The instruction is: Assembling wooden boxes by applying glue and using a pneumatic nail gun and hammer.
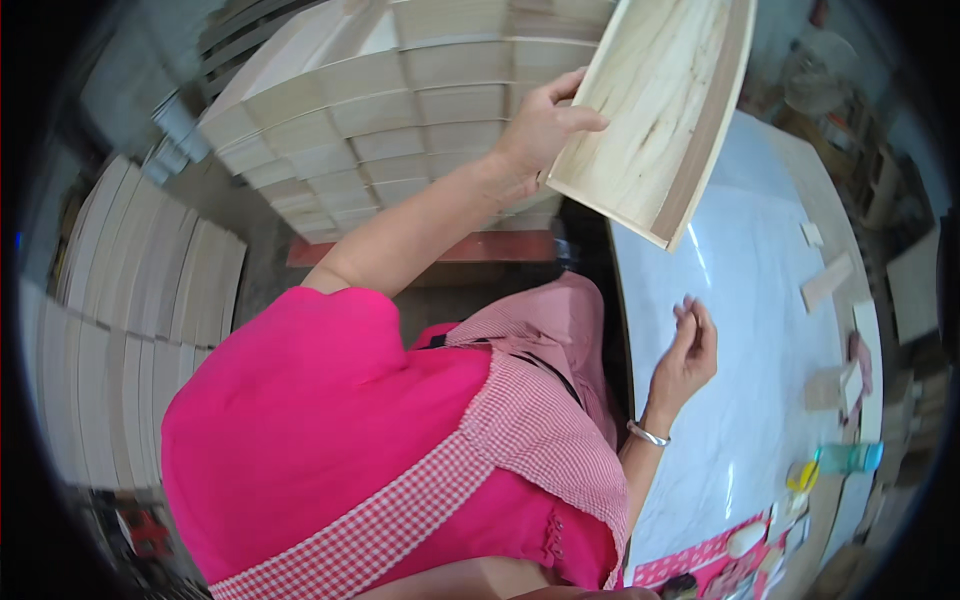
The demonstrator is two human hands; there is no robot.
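Note:
My left hand [553, 130] grips the near left edge of a shallow, open wooden box [655, 105], thumb on the inner side. Pale wood with brown streaks forms the box's bottom, and a darker strip runs along its right side wall. The box is held up in the air, tilted, its far end cut off by the top of the picture. Lower down, my right hand [686, 352] hovers over the white tabletop [730, 400], empty, with its fingers loosely bent and apart. It touches neither the box nor anything else that I can see.
Wooden boxes [375, 105] are stacked high on a red base [420, 248] at the far left. More pale boards [130, 250] stand at the left. Along the table's right side lie wood offcuts [827, 282], a blue-green bottle [848, 458] and a yellow tape roll [801, 476].

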